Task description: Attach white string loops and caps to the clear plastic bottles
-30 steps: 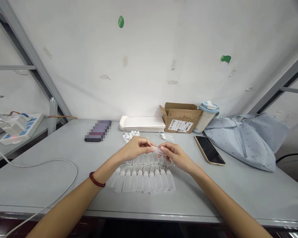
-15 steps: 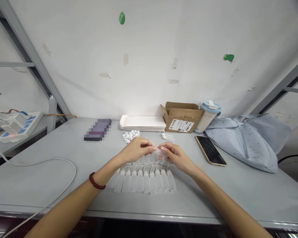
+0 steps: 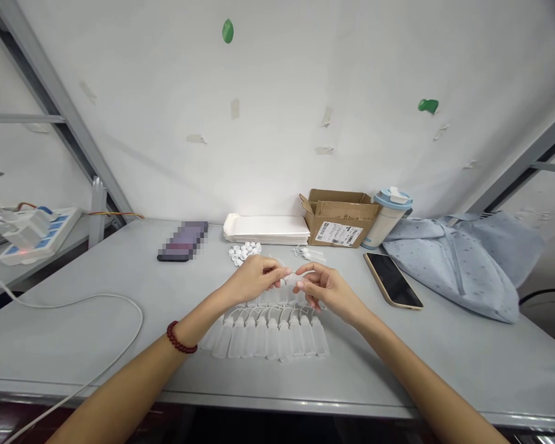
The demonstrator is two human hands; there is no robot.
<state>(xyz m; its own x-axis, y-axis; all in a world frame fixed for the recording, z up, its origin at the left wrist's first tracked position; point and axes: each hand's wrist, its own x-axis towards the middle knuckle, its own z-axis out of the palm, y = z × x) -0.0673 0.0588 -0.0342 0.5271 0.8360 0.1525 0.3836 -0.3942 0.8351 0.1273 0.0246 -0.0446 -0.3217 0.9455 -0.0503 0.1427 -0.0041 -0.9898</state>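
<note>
Two bare hands meet above a grey counter [image 3: 74,351], seen from the person's own head. The left hand [image 3: 255,280] is curled nearly closed, its fingertips pinching one end of a small clear bottle [image 3: 290,280]. The right hand [image 3: 326,290] is looser: thumb and forefinger nip the bottle's other end and the remaining fingers are bent and spread. The bottle sits between the two hands, lifted off the counter. A red bead bracelet [image 3: 181,338] circles the left wrist.

Directly beneath both hands, and reaching a little nearer the person, a row of clear bottles [image 3: 268,336] lies side by side on the counter. Just beyond the left hand is a small heap of white caps [image 3: 243,251], and beyond that a stack of white sheets [image 3: 266,229]. Beyond the right hand stands an open cardboard box [image 3: 337,219] with a blue-lidded cup [image 3: 388,217] beside it. A phone [image 3: 392,280] lies face up near the right hand's outer side, with a pale blue bag [image 3: 462,262] farther out. Well away on the left hand's outer side a white cable [image 3: 97,300] loops across the counter.
</note>
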